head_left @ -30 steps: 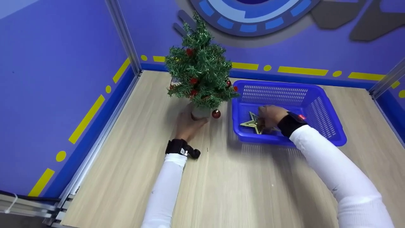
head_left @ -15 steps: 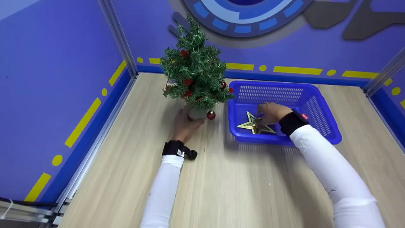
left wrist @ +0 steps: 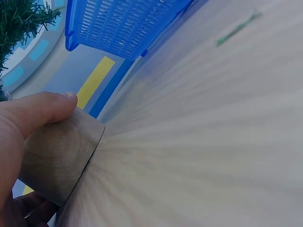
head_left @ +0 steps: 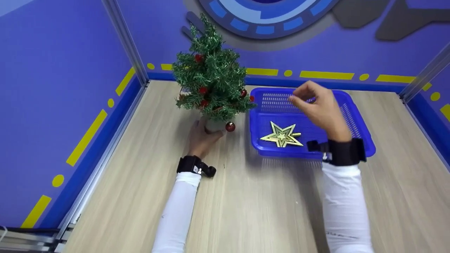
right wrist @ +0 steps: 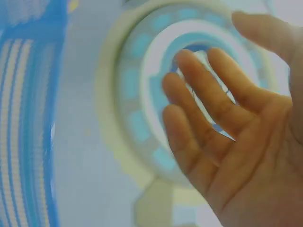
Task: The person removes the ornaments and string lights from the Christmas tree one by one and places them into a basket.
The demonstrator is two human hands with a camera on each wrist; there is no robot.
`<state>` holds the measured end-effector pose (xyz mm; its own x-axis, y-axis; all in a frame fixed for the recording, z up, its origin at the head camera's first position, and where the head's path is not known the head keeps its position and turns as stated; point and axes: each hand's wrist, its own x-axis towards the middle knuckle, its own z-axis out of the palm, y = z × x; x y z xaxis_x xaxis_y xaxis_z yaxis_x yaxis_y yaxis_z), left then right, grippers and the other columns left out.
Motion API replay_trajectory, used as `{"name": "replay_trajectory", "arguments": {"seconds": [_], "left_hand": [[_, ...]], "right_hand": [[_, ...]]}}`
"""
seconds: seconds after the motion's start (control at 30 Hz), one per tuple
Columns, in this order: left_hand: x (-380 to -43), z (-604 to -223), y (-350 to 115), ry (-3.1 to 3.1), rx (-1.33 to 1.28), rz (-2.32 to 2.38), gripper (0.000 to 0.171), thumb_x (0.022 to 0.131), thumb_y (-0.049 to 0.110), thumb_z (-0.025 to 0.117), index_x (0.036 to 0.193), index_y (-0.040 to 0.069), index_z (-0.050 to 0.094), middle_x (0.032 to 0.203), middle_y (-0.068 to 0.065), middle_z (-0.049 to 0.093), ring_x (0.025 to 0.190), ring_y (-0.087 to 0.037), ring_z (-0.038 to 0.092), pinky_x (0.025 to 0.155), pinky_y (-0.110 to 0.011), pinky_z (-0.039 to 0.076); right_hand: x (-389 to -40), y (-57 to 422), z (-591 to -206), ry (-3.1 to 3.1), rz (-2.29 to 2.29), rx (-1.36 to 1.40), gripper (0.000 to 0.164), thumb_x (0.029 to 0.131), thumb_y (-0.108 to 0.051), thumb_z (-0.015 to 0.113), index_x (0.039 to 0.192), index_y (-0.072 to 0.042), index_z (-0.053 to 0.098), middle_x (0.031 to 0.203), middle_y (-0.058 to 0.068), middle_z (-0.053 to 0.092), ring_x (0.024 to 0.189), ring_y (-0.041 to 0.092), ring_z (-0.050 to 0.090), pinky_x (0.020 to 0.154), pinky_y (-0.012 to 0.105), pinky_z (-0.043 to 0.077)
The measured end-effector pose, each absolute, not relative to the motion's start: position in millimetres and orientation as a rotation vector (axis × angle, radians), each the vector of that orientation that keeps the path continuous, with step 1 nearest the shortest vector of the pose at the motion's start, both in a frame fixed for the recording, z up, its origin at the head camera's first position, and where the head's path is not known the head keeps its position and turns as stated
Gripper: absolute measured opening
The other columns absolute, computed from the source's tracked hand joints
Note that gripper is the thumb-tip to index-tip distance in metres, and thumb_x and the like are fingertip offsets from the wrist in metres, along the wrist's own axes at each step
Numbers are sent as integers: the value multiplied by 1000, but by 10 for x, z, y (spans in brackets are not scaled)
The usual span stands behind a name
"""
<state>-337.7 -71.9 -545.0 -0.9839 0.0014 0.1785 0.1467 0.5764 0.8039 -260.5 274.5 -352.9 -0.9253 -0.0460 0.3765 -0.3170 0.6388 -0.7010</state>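
My left hand (head_left: 203,140) grips the wooden base (left wrist: 61,156) of a small green Christmas tree (head_left: 212,77), thumb on the near side and fingers round the far side. The tree stands upright on the table and carries red ornaments; one red ball (head_left: 230,127) hangs low by the base. My right hand (head_left: 321,109) is raised over a blue basket (head_left: 254,135), fingers loosely bent, holding nothing; the right wrist view shows a bare palm (right wrist: 255,156). A gold star (head_left: 281,136) with a short stem lies on the basket floor below the hand.
Blue patterned panels (head_left: 267,56) wall in the back and left of the wooden table (head_left: 246,211). The basket sits just right of the tree, close to the back wall. A small green strand (left wrist: 236,29) lies on the tabletop.
My right hand has let go of the gold star and lifted up out of the basket, turning palm inward. The star stays in the basket; my left hand keeps its grip on the tree base.
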Motion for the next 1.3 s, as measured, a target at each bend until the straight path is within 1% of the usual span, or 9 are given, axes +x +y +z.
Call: {"name": "replay_trajectory", "arguments": {"seconds": [0.07, 0.2, 0.4, 0.53, 0.63, 0.77, 0.97, 1.17, 1.3], "left_hand": [[-3357, -5444, -722, -2643, -126, -1369, 90, 73, 50, 84, 152, 33, 44, 122, -8, 60, 107, -23, 58, 90, -43, 48], [-3321, -5428, -740, -2643, -109, -1387, 92, 73, 51, 84, 153, 32, 43, 124, -8, 59, 109, -23, 57, 93, -43, 48], [-3325, -5370, -763, -2612, -94, -1406, 89, 76, 51, 84, 153, 34, 43, 127, -9, 58, 112, -25, 57, 94, -45, 47], [-3335, -5318, -777, -2617, -74, -1408, 87, 76, 54, 83, 152, 37, 44, 126, -8, 58, 112, -24, 56, 95, -44, 46], [-3339, -5280, -794, -2614, -55, -1396, 85, 75, 54, 82, 150, 37, 45, 124, -7, 58, 109, -23, 56, 94, -44, 46], [-3315, -5275, -791, -2622, -45, -1385, 87, 75, 54, 81, 151, 38, 43, 123, -7, 57, 108, -24, 56, 93, -45, 46], [-3275, -5359, -725, -2571, 36, -1537, 98, 70, 48, 87, 154, 34, 38, 137, -4, 60, 118, -22, 58, 101, -43, 47], [-3296, -5395, -667, -2579, 112, -1530, 85, 68, 45, 87, 141, 22, 50, 131, -3, 63, 116, -21, 60, 100, -42, 48], [-3312, -5413, -617, -2568, 82, -1520, 77, 69, 44, 87, 134, 20, 54, 122, -2, 66, 108, -20, 62, 94, -41, 49]], "right_hand": [[-2502, 2582, -3559, -2437, 1235, 365, 21, 90, -22, 79, 99, -6, 70, 90, 5, 72, 79, 11, 65, 71, 18, 52], [-2386, 2214, -3685, -2392, 1340, 520, 18, 85, -12, 82, 96, -5, 69, 88, 4, 72, 77, 13, 65, 67, 23, 56], [-2417, 1999, -3816, -2625, 1104, 612, 36, 88, -37, 80, 109, -10, 67, 109, 4, 70, 107, 22, 62, 92, 41, 52], [-2397, 2166, -3875, -2885, 931, 643, 47, 80, -39, 86, 115, -15, 67, 115, 1, 68, 113, 24, 60, 102, 46, 48], [-2374, 2249, -3935, -3005, 870, 716, 41, 77, -29, 88, 112, -16, 70, 110, -1, 71, 106, 21, 65, 97, 44, 53], [-2370, 2256, -4036, -3022, 850, 805, 24, 81, -20, 85, 102, -15, 75, 97, -3, 75, 90, 16, 69, 85, 40, 58], [-2388, 2213, -4138, -2981, 854, 845, 18, 82, -16, 84, 98, -15, 78, 94, -3, 76, 88, 14, 70, 81, 38, 59], [-2391, 2226, -4136, -3012, 839, 804, 17, 82, -18, 83, 98, -16, 77, 91, -3, 75, 85, 13, 69, 79, 37, 59], [-2385, 2235, -4128, -2976, 836, 751, 21, 85, -28, 82, 99, -14, 75, 94, -1, 75, 87, 16, 70, 81, 38, 59]]}}
